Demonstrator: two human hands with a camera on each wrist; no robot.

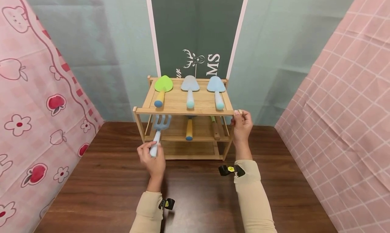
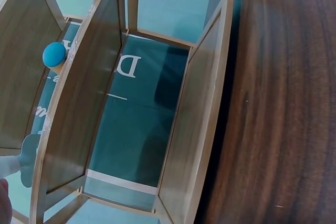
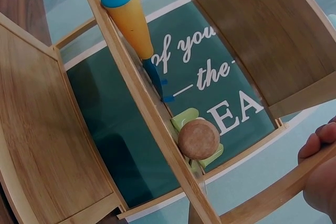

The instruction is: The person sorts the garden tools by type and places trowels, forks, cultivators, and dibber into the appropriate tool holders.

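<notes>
My left hand [image 1: 153,162] holds a small toy garden fork [image 1: 162,123] by its white handle. Its blue-grey tines point up at the left front of the middle tier of a wooden shelf [image 1: 176,106]; whether they touch it I cannot tell. In the left wrist view, part of the fork head [image 2: 30,161] and a fingertip show at the left edge. At the shelf's right front corner my right hand [image 1: 242,126] grips the frame; in the right wrist view, thumb [image 3: 321,187] and fingers lie on either side of a wooden bar.
On the top tier lie a green trowel [image 1: 164,84], a grey trowel [image 1: 190,84] and a light blue trowel [image 1: 216,85]. The middle tier bears a yellow-handled tool [image 1: 189,130] and a brown-handled tool [image 1: 216,130] with green parts. Patterned cloths hang around the wooden table [image 1: 195,199].
</notes>
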